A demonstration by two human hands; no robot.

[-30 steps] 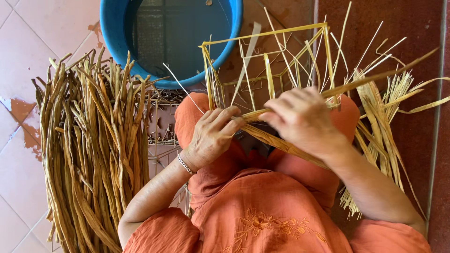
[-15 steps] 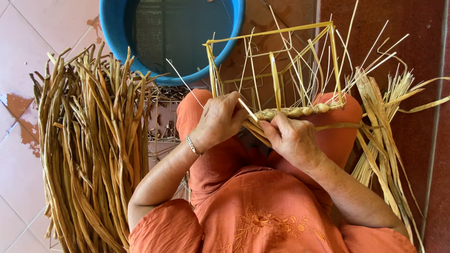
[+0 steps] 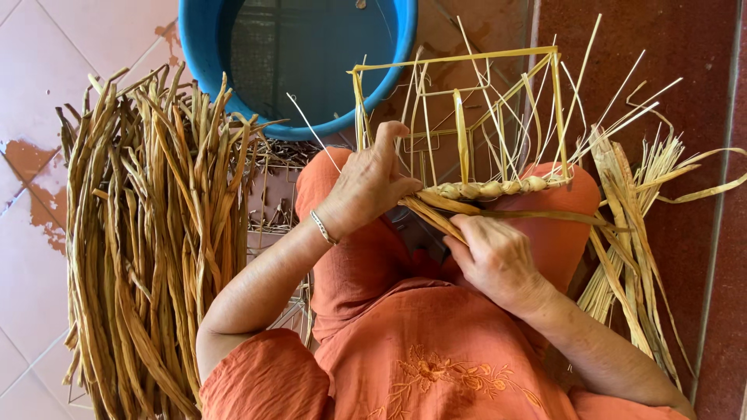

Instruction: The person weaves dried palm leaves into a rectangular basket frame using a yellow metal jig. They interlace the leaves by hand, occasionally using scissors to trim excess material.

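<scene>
Straw braid runs rightward from left hand

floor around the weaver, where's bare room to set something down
Bare tile left of the dried reed bundle, and dark floor beyond the wire frame. Crowded: lap, where left hand and right hand work the braid, and around the blue tub.

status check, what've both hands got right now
Left hand grip on wire frame at braid. Right hand grips loose strands. Nothing in the way.
</scene>
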